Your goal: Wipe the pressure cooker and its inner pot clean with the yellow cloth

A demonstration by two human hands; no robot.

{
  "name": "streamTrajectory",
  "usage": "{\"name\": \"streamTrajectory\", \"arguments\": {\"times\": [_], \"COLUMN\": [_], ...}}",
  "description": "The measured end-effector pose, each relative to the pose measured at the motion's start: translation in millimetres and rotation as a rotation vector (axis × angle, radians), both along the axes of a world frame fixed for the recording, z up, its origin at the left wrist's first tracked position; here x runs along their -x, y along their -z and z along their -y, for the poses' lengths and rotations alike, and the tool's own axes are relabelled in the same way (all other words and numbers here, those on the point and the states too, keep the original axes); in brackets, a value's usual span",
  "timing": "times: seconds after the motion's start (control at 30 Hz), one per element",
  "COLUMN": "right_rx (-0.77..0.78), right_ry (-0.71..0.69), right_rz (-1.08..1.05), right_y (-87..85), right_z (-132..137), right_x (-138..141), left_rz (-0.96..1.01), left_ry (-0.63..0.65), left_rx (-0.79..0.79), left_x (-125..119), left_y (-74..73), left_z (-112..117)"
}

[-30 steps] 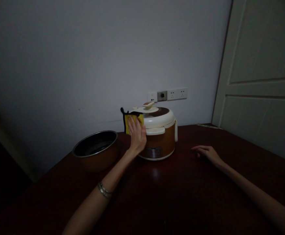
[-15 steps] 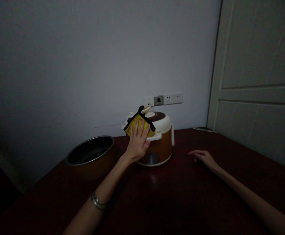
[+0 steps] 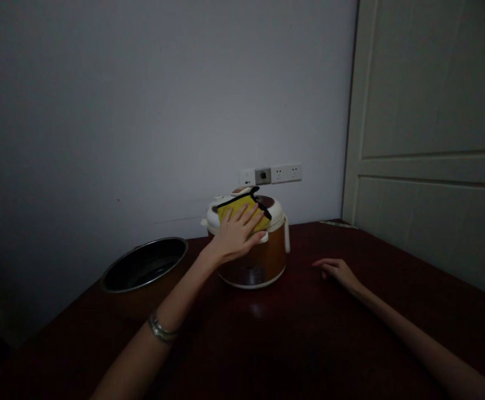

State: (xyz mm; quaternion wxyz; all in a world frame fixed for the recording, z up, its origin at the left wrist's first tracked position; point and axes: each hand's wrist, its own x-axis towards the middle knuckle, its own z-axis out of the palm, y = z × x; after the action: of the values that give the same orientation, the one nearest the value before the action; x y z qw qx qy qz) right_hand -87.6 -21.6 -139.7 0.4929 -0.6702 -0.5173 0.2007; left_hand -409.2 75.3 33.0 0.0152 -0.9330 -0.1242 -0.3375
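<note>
My left hand [image 3: 234,234] holds a yellow cleaning cloth [image 3: 234,206] with black edging against the front of a rice cooker's lid. Its fingers lie spread over the cloth and press it down. The rice cooker [image 3: 272,255] is white on top and orange-brown on the body, standing upright with its lid down. My right hand [image 3: 339,272] rests low on the table to the right of the cooker, apart from it. It is empty, with the index finger stretched out and the others loosely bent.
An inner pot [image 3: 108,278] with a dark inside and metal rim sits left of the cooker. The dark red table [image 3: 300,344] meets a pale wall [image 3: 175,111] with sockets [image 3: 286,173] behind the cooker. A panelled door [image 3: 429,128] stands at the right.
My left hand has slid the cloth higher and rightward across the cooker's lid, and the cloth lies flatter. My right hand stays in place. The whole view has shifted slightly.
</note>
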Motion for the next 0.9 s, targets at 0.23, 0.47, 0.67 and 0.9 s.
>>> {"name": "streamTrajectory", "arguments": {"times": [0.23, 0.47, 0.67, 0.9], "right_rx": [-0.006, -0.010, 0.006, 0.012], "right_ry": [0.008, -0.004, -0.002, -0.022], "right_rz": [0.005, 0.017, -0.004, -0.008], "right_y": [-3.3, -4.1, -2.3, -1.7], "right_z": [3.0, 4.4, 3.9, 4.1], "right_x": [2.8, 0.9, -1.3, -2.6], "left_rz": [-0.020, -0.347, -0.524, -0.517], "left_ry": [-0.045, -0.183, -0.041, 0.147], "left_rx": [-0.040, -0.204, -0.176, -0.124], "left_x": [-88.2, -110.4, -57.3, 8.6], "left_y": [17.0, 116.8, 155.8, 140.2], "left_z": [31.2, 25.1, 25.6, 7.1]}}
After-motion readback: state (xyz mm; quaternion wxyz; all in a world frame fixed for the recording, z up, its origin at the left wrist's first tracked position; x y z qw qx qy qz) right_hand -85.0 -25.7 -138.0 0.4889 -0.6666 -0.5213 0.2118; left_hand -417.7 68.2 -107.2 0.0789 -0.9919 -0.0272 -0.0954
